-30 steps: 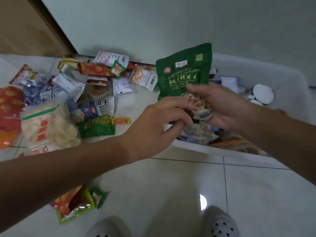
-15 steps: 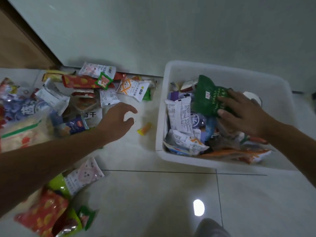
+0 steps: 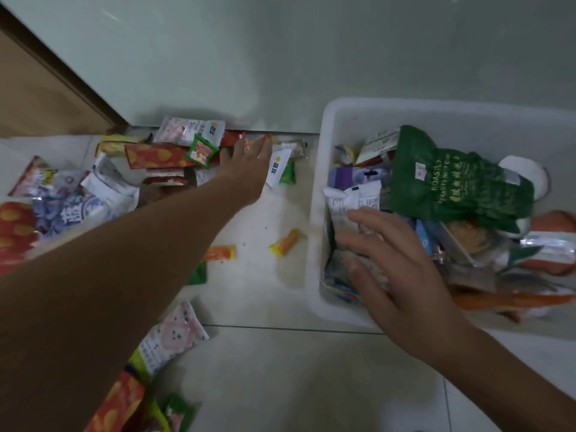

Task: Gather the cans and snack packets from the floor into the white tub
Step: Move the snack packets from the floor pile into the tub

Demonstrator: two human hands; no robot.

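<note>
- Left hand [image 3: 246, 169] reaches out flat over the packets by the wall, fingers spread, grip wide, nothing held; fingertips lie over a white packet with yellow logo [image 3: 278, 166].
- Right hand [image 3: 402, 269] hovers at the near left corner of the white tub [image 3: 321, 213], fingers splayed, grip wide and empty, blurred at the tips.
- Under the right-hand fingers: a white packet with printed text [image 3: 352, 201] inside the tub.
- Big green peanut bag [image 3: 452, 185] lies on top of the pile in the tub, tilted, with a white round-topped thing [image 3: 526, 173] behind it, too unclear to name.
- Orange packets [image 3: 511, 299] lie along the tub's near edge.
- Floor [image 3: 280, 369], between hands: small orange-yellow candy wrapper [image 3: 286, 243] just beside the tub, another orange sachet [image 3: 219, 253] near the left forearm.
- By the wall: red packet with yellow spots [image 3: 156, 155], small green-edged sachet [image 3: 201, 150] on it, pink-white packet [image 3: 187, 130] behind.
- Far left: blue-white packet [image 3: 71, 210], red bag [image 3: 15, 229].
- Near left: pink packet [image 3: 171, 338], red-orange bag [image 3: 115, 406].
</note>
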